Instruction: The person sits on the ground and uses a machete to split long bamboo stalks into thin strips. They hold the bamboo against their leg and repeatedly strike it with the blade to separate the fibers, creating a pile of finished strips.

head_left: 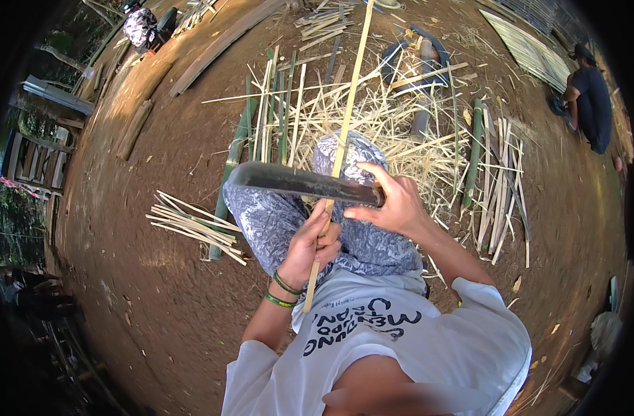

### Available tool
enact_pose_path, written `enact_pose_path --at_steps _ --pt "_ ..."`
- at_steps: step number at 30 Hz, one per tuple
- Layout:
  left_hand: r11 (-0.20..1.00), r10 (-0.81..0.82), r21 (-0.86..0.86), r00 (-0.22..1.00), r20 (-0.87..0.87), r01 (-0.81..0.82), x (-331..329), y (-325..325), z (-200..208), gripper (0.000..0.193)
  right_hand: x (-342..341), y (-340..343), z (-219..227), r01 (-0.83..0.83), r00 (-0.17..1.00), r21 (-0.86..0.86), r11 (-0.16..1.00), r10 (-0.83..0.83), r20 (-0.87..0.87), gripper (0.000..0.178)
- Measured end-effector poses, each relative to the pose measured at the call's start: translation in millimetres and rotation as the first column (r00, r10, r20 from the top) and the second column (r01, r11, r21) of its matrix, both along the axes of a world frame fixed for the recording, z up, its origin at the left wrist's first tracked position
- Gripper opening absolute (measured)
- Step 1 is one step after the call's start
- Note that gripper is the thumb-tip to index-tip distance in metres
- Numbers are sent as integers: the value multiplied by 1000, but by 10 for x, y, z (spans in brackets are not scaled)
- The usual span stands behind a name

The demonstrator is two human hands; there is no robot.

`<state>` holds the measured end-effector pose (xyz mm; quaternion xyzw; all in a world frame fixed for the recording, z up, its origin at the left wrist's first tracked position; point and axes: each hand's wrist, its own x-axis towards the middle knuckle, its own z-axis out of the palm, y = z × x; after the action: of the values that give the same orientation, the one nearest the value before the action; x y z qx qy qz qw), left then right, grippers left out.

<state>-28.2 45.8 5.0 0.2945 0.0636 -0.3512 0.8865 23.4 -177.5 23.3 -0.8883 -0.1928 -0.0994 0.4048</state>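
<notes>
The bamboo strip (342,139) you hold looks like pale, smooth, dry wood. Your knife blade (303,184) is dark, dull metal. Your trousers (275,222) are soft patterned cloth. The ground (171,173) is rough brown dirt.

A strip (345,118) is held at the centre, crossed by a blade (296,183). Slats (192,225) lie at nine o'clock, shavings (400,132) at twelve, poles (497,187) at three.
</notes>
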Motion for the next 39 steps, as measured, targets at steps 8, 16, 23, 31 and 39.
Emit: enact_pose_path --at_steps 8,16,23,31,39 --pt "947 -69 321 983 170 11 -91 -127 131 53 428 119 -13 202 975 148 968 -213 63 23" --pt "943 -66 334 988 138 16 -123 -46 52 50 586 58 -97 120 973 124 985 -141 183 24" --pt "949 -127 302 987 101 91 -262 102 81 47 962 -376 23 344 877 246 906 -403 261 16" --pt "949 -169 270 986 -6 164 -519 330 -54 47 1197 -946 151 575 744 510 640 -668 -1 33" --pt "924 -190 341 982 19 172 -634 404 -236 48 972 -406 -202 520 845 504 689 -328 -423 26"
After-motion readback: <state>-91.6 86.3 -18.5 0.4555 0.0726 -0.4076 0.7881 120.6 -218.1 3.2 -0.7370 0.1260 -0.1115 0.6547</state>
